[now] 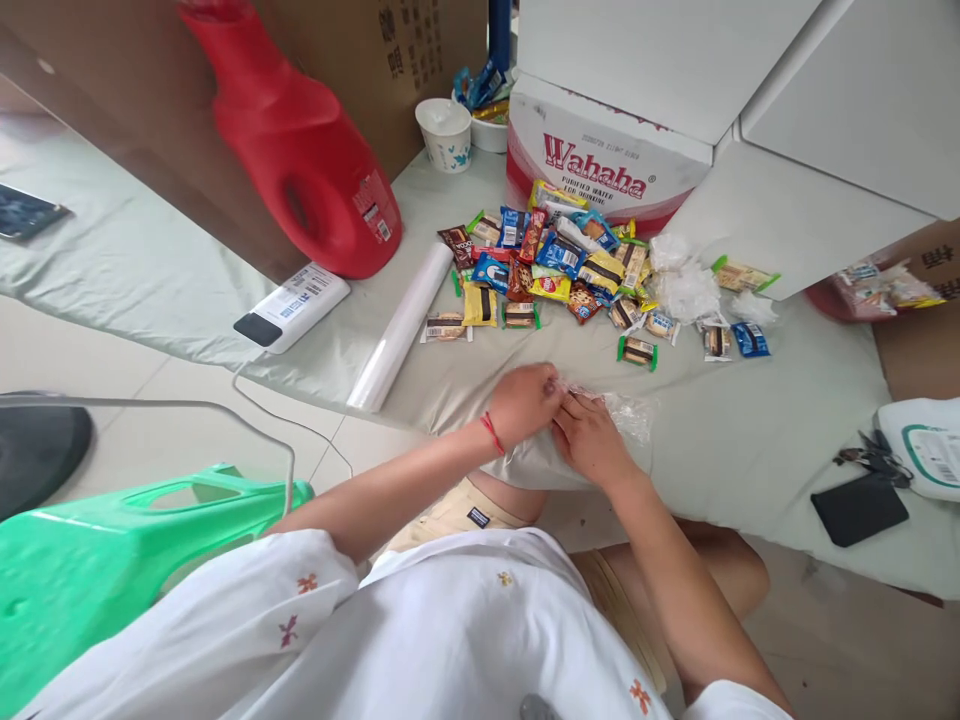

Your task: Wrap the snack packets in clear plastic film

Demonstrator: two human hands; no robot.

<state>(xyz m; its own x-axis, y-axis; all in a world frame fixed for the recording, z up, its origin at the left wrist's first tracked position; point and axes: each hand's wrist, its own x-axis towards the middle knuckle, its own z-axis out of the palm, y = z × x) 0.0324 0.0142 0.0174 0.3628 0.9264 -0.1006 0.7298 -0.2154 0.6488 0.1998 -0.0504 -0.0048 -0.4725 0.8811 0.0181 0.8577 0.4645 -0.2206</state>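
Clear plastic bag [631,412], head view: crumpled film at the near edge of the table [750,450], just on the person's side of the snack pile [570,270]. Left hand [525,400], red cord at the wrist, and right hand [592,440] meet over it, touching, fingertips curled and pinching its rim. Judged very light, limp, slippery and easily torn; the layers probably cling, so hold it by fingertips at the mouth edge. Film roll [401,330] lies left of the pile, Wahaha box [600,160] beyond it.
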